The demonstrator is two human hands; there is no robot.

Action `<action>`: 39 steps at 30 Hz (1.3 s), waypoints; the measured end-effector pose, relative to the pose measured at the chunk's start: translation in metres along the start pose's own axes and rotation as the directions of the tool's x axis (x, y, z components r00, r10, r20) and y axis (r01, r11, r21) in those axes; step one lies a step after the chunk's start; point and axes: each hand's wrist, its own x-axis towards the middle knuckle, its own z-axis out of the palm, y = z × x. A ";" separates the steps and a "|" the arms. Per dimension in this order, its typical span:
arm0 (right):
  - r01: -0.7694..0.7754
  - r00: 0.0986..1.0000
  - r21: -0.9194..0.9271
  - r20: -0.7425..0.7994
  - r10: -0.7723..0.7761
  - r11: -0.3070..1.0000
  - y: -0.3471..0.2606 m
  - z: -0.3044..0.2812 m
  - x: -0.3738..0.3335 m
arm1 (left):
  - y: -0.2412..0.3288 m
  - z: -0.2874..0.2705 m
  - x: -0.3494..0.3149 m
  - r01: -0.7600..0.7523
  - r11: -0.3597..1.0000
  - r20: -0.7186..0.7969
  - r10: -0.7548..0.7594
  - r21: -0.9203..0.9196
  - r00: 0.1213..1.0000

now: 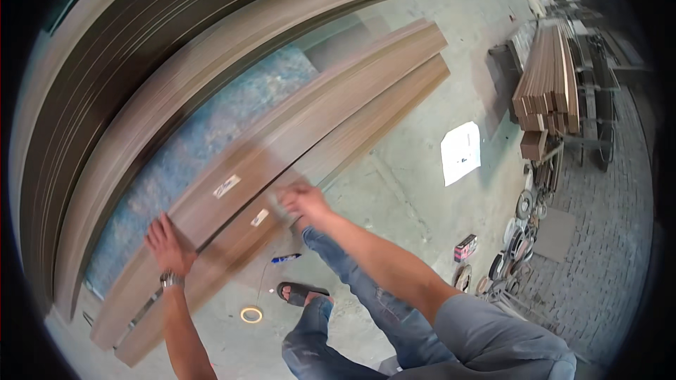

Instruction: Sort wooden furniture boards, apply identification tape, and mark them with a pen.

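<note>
Two long wood-grain profiles lie side by side before me, a far one (331, 109) and a near one (380, 123), with a dark gap between them. Each carries a small white sticker, one on the far profile (227, 186) and one on the near profile (260, 217). My left hand (169, 248), a metal watch at its wrist, presses flat on the far profile near its left end, fingers stretched out. Over the near profile's front edge, beside its sticker, is my right hand (307, 203). Its fingers are curled in and blurred by motion; whatever they hold cannot be made out.
Behind the profiles lies a blue mottled sheet (211, 134), then more long brown profiles (232, 49). On the floor are a blue marker (286, 258), a tape roll (251, 314), white paper (461, 155) and a small box (465, 248). Stacked boards (546, 81) stand at right.
</note>
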 end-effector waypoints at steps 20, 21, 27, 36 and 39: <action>0.126 0.948 0.852 -0.254 0.191 0.507 -0.070 0.004 -0.028 | 0.165 -0.104 -0.013 -0.234 0.959 0.137 0.256 -0.159 0.957; 0.115 0.957 0.890 -0.218 0.191 0.442 -0.100 -0.009 -0.048 | 0.163 -0.125 -0.016 -0.259 0.926 0.153 0.309 -0.275 0.939; 0.275 0.943 0.841 -0.331 0.042 0.465 -0.160 -0.101 -0.118 | 0.084 -0.161 -0.054 0.480 0.653 0.780 0.293 -0.586 0.553; 0.358 0.923 0.777 -0.377 -0.071 0.518 -0.198 -0.257 -0.295 | 0.259 -0.343 -0.206 0.223 0.865 0.723 0.206 -0.449 0.660; 0.375 0.921 0.751 -0.370 -0.125 0.543 -0.198 -0.313 -0.360 | 0.280 -0.369 -0.287 0.241 0.867 0.678 0.141 -0.437 0.721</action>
